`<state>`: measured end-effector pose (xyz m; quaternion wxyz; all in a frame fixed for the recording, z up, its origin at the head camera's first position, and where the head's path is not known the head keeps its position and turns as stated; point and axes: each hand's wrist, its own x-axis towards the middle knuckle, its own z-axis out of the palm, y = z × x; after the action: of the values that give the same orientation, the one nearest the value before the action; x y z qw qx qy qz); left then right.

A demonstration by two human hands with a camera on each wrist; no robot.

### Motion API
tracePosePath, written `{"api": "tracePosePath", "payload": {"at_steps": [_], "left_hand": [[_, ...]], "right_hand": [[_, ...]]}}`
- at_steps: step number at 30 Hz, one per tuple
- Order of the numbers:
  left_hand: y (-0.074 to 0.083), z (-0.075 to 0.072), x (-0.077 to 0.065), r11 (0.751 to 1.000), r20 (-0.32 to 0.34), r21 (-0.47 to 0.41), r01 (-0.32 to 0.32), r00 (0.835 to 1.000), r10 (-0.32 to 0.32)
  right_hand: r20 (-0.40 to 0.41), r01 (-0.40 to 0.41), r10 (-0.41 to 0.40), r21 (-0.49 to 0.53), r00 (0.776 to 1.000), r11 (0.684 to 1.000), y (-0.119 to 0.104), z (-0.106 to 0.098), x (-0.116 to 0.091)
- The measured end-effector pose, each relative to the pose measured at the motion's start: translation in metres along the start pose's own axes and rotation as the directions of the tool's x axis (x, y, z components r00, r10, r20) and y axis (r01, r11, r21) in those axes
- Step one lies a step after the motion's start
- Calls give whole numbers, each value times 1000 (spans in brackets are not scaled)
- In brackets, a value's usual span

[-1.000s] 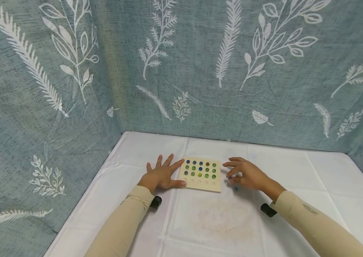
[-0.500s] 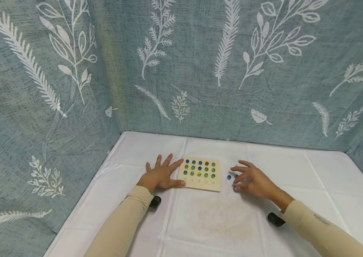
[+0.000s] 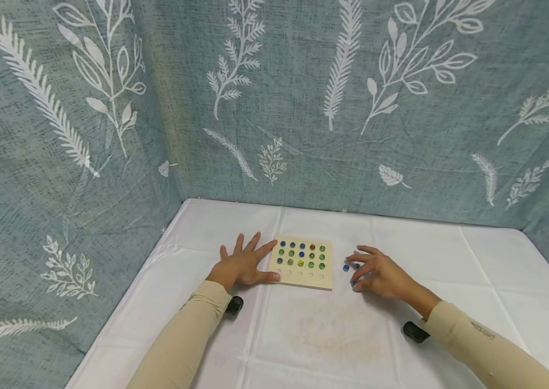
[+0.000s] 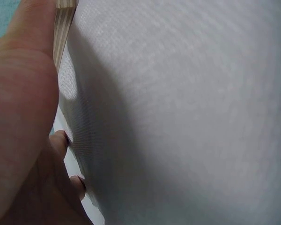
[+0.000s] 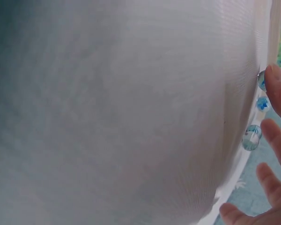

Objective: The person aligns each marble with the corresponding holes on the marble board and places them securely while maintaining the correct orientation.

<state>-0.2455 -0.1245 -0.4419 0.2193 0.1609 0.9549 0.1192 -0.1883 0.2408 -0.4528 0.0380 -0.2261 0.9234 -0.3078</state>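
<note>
A pale wooden board (image 3: 315, 281) with rows of round hollows lies on the table, several hollows filled with blue, green, yellow and amber glass marbles. Spread flat at its left side, my left hand (image 3: 242, 267) rests thumb and index finger against the board's left corners. In the left wrist view the thumb (image 4: 28, 61) reaches the layered board edge (image 4: 64, 28). Right of the board, my right hand (image 3: 383, 276) pinches a blue glass marble (image 3: 354, 283) between thumb and index finger, low at the tablecloth. Two loose marbles lie by its fingers, a blue one (image 3: 346, 267) and a clear bluish one (image 5: 251, 138).
A white cloth (image 3: 333, 335) with creases and a faint brownish stain covers the table. Blue-green curtains (image 3: 303, 162) with white leaf prints hang behind and to the left. A black wrist camera (image 3: 415, 332) sits under the right wrist.
My right hand has drawn away from the board to the right and down to the loose marbles, its thumb and index finger closing on one. My left hand stays in place.
</note>
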Motion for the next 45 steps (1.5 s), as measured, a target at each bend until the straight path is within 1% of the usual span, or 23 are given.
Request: {"api": "tracePosePath", "payload": {"at_steps": [7, 16, 25, 32, 45], "left_hand": [[-1, 0, 0, 1000, 5, -5, 0, 1000, 0], [-1, 0, 0, 1000, -6, -1, -7, 1000, 7], [-1, -1, -2, 1000, 1, 3, -3, 1000, 3], [1, -2, -4, 1000, 1, -7, -2, 1000, 2], [1, -2, -4, 1000, 10, 1, 4, 1000, -4]], "right_hand": [[5, 20, -20, -21, 1000, 1000, -2, 0, 2], [-53, 52, -54, -36, 997, 998, -11, -4, 4], [-65, 56, -55, 22, 996, 998, -24, -3, 10], [-45, 77, -74, 68, 996, 995, -36, 1, 20], [-1, 129, -130, 124, 991, 984, -62, 15, 45]]}}
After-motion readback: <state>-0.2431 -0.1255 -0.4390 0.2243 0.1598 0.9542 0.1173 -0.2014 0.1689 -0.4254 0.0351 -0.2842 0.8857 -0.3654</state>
